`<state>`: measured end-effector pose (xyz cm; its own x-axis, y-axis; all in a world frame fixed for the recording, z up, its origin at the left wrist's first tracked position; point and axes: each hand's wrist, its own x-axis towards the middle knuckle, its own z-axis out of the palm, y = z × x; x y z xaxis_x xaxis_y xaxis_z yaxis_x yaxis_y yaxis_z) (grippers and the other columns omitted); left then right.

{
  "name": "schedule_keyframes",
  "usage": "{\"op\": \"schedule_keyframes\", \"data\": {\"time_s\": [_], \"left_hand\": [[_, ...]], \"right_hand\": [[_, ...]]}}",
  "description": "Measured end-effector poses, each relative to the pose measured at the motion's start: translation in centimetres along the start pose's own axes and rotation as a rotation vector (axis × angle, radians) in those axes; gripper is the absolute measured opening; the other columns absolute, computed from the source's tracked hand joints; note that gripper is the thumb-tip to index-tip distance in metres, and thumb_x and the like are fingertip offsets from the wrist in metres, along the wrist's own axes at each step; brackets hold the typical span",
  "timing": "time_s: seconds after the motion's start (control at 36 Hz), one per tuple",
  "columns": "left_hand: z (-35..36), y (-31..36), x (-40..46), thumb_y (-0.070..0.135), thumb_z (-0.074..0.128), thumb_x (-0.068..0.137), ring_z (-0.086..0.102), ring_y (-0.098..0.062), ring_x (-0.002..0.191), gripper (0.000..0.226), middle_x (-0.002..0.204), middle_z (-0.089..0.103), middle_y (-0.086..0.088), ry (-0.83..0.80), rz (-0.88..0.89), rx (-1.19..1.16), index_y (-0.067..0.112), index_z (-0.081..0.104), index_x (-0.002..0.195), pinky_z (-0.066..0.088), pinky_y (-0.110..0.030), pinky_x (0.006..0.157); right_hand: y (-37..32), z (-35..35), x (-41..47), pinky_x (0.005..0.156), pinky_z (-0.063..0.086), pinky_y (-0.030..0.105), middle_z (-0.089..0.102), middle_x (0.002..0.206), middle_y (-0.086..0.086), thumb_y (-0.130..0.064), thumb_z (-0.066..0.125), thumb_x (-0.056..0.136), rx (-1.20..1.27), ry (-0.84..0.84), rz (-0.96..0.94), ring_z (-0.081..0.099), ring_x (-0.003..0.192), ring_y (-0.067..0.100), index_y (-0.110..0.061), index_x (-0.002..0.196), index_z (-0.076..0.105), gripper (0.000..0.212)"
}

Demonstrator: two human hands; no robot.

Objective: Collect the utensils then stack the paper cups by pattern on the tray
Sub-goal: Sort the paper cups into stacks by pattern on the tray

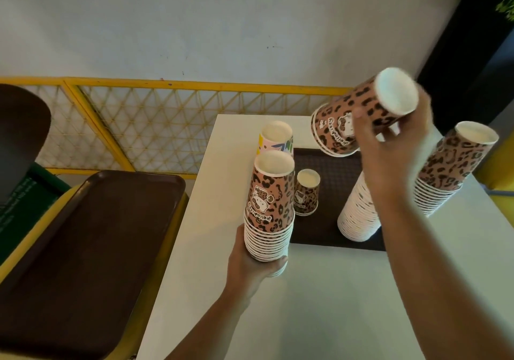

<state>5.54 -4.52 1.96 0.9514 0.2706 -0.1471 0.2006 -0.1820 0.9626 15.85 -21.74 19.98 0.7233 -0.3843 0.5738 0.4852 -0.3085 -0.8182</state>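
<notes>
Leopard-print paper cups, a short nested set, are held tilted in the upper right of the frame by the right hand, fingers curled round the wall. The left hand grips the base of a taller leopard stack at lower centre, above the white bench. Paper walls are light, thin and crush easily; hold near the rolled rims, where nesting stiffens them. More stacks stand on and beside the brown tray, centre right.
</notes>
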Motion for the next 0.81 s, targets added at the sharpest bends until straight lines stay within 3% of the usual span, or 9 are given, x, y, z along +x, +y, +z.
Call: {"op": "schedule_keyframes", "data": {"time_s": [0.06,0.11,0.17,0.25,0.36,0.47,0.61,0.81], "left_hand": [[-0.1,-0.1,0.2,0.038,0.088,0.042,0.062,-0.012,0.105,0.089,0.113,0.065,0.010,0.010,0.013,0.008,0.031,0.049,0.121,0.055,-0.045,0.085],[-0.2,-0.3,0.3,0.040,0.087,0.041,0.062,-0.014,0.106,0.091,0.114,0.065,0.008,0.013,0.018,0.008,0.028,0.048,0.123,0.055,-0.045,0.086],[-0.3,-0.4,0.2,0.041,0.086,0.040,0.062,-0.012,0.105,0.092,0.113,0.066,0.009,0.015,0.018,0.004,0.027,0.048,0.123,0.056,-0.041,0.085],[-0.4,-0.7,0.1,0.039,0.086,0.041,0.063,-0.008,0.103,0.089,0.112,0.066,0.010,0.005,0.003,-0.007,0.029,0.049,0.122,0.057,-0.039,0.084],[-0.4,-1.0,0.1,0.036,0.088,0.044,0.064,-0.013,0.104,0.087,0.113,0.067,0.008,-0.010,-0.022,-0.026,0.030,0.050,0.122,0.056,-0.045,0.085],[-0.5,-1.0,0.1,0.035,0.087,0.045,0.063,-0.011,0.104,0.085,0.113,0.066,0.010,-0.017,-0.021,-0.028,0.031,0.050,0.121,0.056,-0.042,0.086],[-0.6,-0.9,0.1,0.036,0.085,0.044,0.063,-0.008,0.105,0.087,0.113,0.066,0.013,-0.017,-0.010,-0.048,0.030,0.049,0.123,0.054,-0.025,0.081],[-0.1,-0.9,-0.3,0.039,0.086,0.043,0.061,-0.007,0.107,0.090,0.115,0.065,0.013,-0.037,-0.013,-0.044,0.033,0.047,0.124,0.054,-0.029,0.086]], "right_hand": [[2.2,1.0,-0.6,0.085,0.050,0.016,0.055,0.122,0.009,-0.041,0.068,0.072,-0.071,-0.020,0.008,0.054,0.111,0.012,-0.006,0.126,0.047,0.068],[4.1,1.8,-1.3,0.088,0.037,0.004,0.057,0.119,0.014,-0.039,0.068,0.072,-0.183,-0.043,-0.018,0.050,0.109,0.014,-0.001,0.125,0.049,0.068],[5.7,2.4,-2.0,0.088,0.028,0.001,0.056,0.119,0.017,-0.031,0.073,0.073,-0.267,-0.080,-0.012,0.050,0.110,0.020,0.000,0.124,0.049,0.064],[8.3,3.2,-2.9,0.089,0.029,0.007,0.054,0.122,0.017,-0.023,0.076,0.074,-0.315,-0.174,0.021,0.051,0.114,0.026,-0.001,0.126,0.047,0.063],[10.7,3.9,-4.2,0.084,0.027,0.006,0.051,0.125,0.017,-0.020,0.075,0.075,-0.370,-0.280,0.089,0.051,0.114,0.026,-0.002,0.128,0.046,0.063],[12.3,3.9,-5.5,0.081,0.028,0.006,0.047,0.130,0.011,-0.022,0.073,0.078,-0.407,-0.354,0.198,0.048,0.115,0.020,-0.009,0.132,0.042,0.063],[13.4,3.2,-7.5,0.090,0.037,0.022,0.049,0.128,0.013,-0.021,0.076,0.075,-0.434,-0.404,0.201,0.051,0.116,0.025,-0.006,0.130,0.043,0.066],[14.2,1.9,-9.6,0.096,0.038,0.027,0.047,0.134,0.011,-0.024,0.077,0.074,-0.456,-0.494,0.304,0.047,0.124,0.026,-0.009,0.137,0.037,0.075]]}}
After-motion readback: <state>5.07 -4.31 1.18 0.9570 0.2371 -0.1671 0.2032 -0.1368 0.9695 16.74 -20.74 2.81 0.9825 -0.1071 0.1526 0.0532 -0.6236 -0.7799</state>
